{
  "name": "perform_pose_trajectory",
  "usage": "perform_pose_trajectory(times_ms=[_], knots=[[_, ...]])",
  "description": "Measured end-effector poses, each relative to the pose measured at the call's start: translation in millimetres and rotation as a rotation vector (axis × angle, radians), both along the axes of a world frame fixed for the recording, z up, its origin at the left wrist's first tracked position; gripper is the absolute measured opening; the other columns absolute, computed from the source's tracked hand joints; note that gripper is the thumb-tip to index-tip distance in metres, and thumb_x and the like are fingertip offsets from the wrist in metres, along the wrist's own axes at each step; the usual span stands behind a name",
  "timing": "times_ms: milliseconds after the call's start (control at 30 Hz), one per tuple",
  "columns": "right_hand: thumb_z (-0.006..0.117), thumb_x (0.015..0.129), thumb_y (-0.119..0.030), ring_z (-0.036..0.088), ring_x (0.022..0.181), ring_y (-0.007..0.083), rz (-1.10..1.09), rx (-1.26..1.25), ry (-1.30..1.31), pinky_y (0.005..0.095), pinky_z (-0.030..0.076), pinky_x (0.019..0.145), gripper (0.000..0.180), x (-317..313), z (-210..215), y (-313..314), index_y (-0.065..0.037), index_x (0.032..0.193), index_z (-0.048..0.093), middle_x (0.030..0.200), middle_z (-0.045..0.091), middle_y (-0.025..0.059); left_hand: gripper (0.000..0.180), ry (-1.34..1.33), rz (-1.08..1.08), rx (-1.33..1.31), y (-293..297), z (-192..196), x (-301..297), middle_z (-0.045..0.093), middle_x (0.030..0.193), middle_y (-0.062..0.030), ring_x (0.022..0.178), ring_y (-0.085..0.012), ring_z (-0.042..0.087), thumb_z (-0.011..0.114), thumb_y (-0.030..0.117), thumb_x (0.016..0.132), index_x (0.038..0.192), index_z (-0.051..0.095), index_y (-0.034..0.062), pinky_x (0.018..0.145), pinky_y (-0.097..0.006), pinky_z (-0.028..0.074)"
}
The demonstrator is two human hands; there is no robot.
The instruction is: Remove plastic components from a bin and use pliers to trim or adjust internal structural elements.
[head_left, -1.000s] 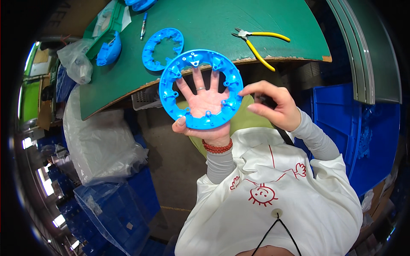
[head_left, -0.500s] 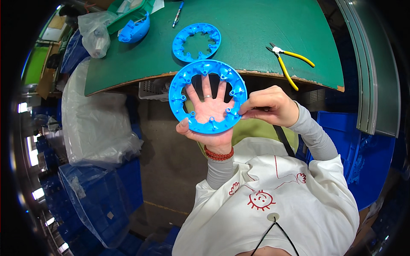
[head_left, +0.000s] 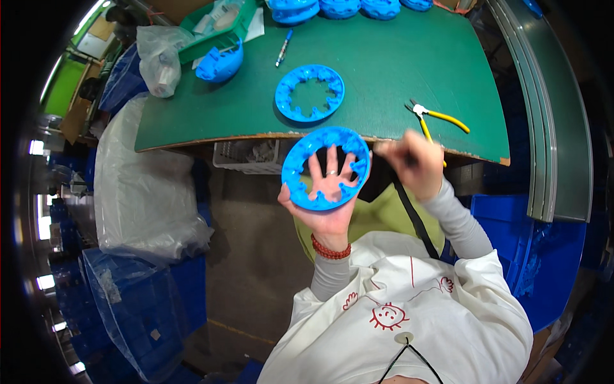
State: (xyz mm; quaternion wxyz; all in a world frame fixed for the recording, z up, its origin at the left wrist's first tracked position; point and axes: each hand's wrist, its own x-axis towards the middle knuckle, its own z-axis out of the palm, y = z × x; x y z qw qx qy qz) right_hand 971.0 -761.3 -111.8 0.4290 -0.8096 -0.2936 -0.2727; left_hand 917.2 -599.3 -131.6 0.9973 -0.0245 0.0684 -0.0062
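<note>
A blue plastic ring (head_left: 295,168) with small posts around its inner edge rests on my left hand (head_left: 327,192). My left thumb sits at its rim, and the other fingers spread behind it, showing through the hole. My right hand (head_left: 416,160) is raised to the right of the ring, apart from it and smeared by motion. Its fingers are bent, but whether they hold anything is unclear. A second blue ring (head_left: 286,110) lies on the green table (head_left: 377,77). Yellow-handled nippers (head_left: 448,120) lie on the table beyond my right hand.
A blue curved plastic part (head_left: 220,65) stands by a green tray (head_left: 242,29) at the back left, with a pen (head_left: 284,48) nearby. Several blue parts (head_left: 339,8) line the far edge. Blue bins (head_left: 499,221) stand to the right, and a clear plastic bag (head_left: 141,192) hangs left.
My right hand has left the ring's lower right rim and moved up and right. The ring now tilts differently on my left hand. The view has shifted, showing more of the table's far side.
</note>
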Motion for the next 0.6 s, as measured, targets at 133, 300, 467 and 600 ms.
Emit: perform_pose_trajectory(times_ms=[133,300,467,600], knots=[[0.064,0.079,-0.019,0.057,0.054,0.0256,-0.364,-0.311,0.171,0.0340,0.043,0.047,0.016,80,-18,-12,-0.007,0.075,0.054,0.063,0.057,0.0100,0.071,0.084,0.222,0.309,23,-37,-11,0.025,0.143,-0.0096,0.130,-0.0421,0.020,0.055,0.051,0.069,0.132,0.038,0.0231,0.101,-0.059,0.023],[0.061,0.080,-0.037,0.043,0.108,0.0294,-0.728,-0.597,-0.029,0.0491,0.031,0.086,0.036,119,-46,24,-0.004,0.094,0.059,0.106,0.052,0.0127,0.067,0.138,0.217,0.322,38,-54,-15,0.026,0.141,-0.0099,0.128,-0.0427,0.023,0.058,0.048,0.067,0.127,0.043,0.0211,0.101,-0.057,0.025],[0.060,0.082,-0.032,0.051,0.089,0.0315,-0.374,-0.424,0.329,0.0428,0.039,0.075,0.031,131,-48,78,-0.002,0.089,0.054,0.091,0.054,0.0168,0.066,0.122,0.212,0.395,33,-49,-6,0.023,0.143,-0.0091,0.131,-0.0423,0.018,0.058,0.048,0.071,0.130,0.039,0.0234,0.102,-0.057,0.023],[0.060,0.079,-0.012,0.059,0.073,0.0340,0.128,0.127,0.206,0.0388,0.048,0.057,0.017,85,-20,94,-0.003,0.088,0.049,0.080,0.057,0.0180,0.075,0.128,0.232,0.368,43,-44,-5,0.022,0.143,-0.0076,0.129,-0.0387,0.022,0.058,0.060,0.071,0.134,0.034,0.0246,0.102,-0.058,0.023]])
